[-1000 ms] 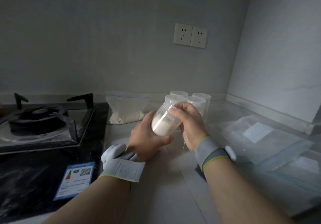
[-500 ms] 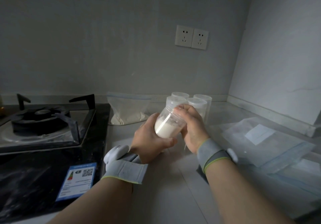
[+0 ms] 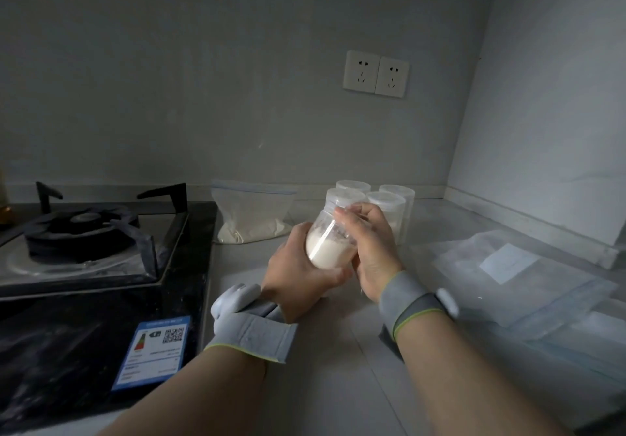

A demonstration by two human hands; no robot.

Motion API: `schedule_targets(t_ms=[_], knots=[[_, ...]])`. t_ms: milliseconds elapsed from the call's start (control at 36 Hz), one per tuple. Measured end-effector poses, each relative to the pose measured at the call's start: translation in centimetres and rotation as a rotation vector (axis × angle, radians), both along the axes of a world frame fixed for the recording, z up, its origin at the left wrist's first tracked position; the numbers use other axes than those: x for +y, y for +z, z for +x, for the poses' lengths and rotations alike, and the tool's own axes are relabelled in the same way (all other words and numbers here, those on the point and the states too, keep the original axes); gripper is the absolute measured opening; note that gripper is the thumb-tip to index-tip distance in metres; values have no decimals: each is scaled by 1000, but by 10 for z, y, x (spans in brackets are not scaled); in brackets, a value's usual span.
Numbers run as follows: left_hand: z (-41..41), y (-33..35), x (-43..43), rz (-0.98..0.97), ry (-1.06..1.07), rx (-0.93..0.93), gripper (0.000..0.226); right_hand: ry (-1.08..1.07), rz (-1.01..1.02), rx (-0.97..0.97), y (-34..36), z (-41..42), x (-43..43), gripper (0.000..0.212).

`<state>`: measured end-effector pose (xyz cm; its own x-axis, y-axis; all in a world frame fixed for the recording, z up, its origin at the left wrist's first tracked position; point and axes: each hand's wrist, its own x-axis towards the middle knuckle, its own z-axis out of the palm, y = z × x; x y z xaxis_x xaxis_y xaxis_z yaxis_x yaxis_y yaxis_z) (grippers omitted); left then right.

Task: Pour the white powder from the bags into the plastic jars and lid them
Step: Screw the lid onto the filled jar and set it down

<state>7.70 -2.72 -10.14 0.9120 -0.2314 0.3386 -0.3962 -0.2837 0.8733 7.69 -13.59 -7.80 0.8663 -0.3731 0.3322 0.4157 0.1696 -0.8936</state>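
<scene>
1. The left hand [image 3: 298, 276] grips the base of the tilted jar [image 3: 328, 249] above the counter [image 3: 338, 351], and the right hand [image 3: 372, 249] pinches its neck.
2. Whether the lid is seated cannot be told; if loose, this tilt could spill powder.
3. Since a second ago, grips and tilt are almost unchanged.

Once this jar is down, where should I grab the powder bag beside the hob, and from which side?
Probably pinch the bag just under its zip strip, coming from the front. It stands upright with powder slumped at the bottom, so the top is flat and empty; the wall is behind, the hob left, the jars right.
</scene>
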Motion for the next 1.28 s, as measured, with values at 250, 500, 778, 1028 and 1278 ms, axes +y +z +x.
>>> schedule_targets(t_ms=[250,500,778,1028,1278], knots=[[0,1,0,11,-12,17,79,175,101,-3,0,-1,-6,25],[-5,3,-4,10,20,-5,77,-33,-12,11,0,-1,0,25],[-5,4,-3,37,78,-34,86,9,17,13,3,-3,-3,18],[-4,4,-2,57,65,-36,74,19,-17,14,5,-5,-3,23],[-3,3,-1,61,58,-44,73,-5,0,13,5,-5,-3,16]])
